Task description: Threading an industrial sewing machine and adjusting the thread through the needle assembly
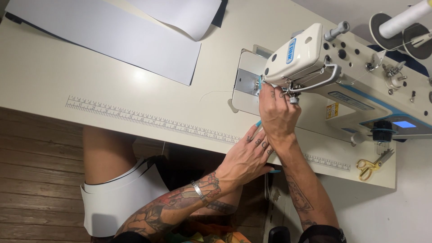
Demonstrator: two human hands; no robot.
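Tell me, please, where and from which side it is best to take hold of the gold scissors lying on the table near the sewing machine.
Grip the gold scissors at the finger loops, which point toward the table's front edge, nearest the seated person. The blades point toward the sewing machine, so coming from the front edge avoids the tips. Both hands, the left hand and right hand, are busy at the needle area.

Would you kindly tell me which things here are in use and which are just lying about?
In use: right hand at the sewing machine needle area; left hand beneath it.
Lying about: gold scissors, white sheets, thread spool.
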